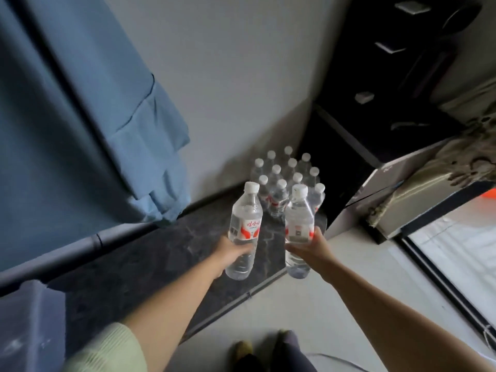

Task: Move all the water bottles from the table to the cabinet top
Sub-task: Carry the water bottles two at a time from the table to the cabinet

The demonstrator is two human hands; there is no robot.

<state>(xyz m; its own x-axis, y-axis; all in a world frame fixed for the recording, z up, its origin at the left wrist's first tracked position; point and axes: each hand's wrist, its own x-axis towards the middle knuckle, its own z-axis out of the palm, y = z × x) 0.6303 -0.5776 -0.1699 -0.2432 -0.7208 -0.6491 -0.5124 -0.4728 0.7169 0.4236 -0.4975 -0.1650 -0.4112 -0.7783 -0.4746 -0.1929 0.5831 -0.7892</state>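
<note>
Your left hand (233,251) is wrapped round one water bottle (245,229) and your right hand (308,249) round a second bottle (298,229), fingers curled on the lower bodies, both held upright w/ caps up. They're over the dark marble-look cabinet top (139,267), just in front of the cluster of bottles (287,181) standing in the corner by the wall, next to the blue curtain (80,116).

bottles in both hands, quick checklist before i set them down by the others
1. Left hand grips left bottle: ok.
2. Right hand grips right bottle: ok.
3. White caps on both held bottles: ok.
4. Free dark marble surface in front of the standing bottle group: ok.
5. Both bottles upright: not ok, they lean slightly.
6. Caps screwed tight: cannot tell.
</note>
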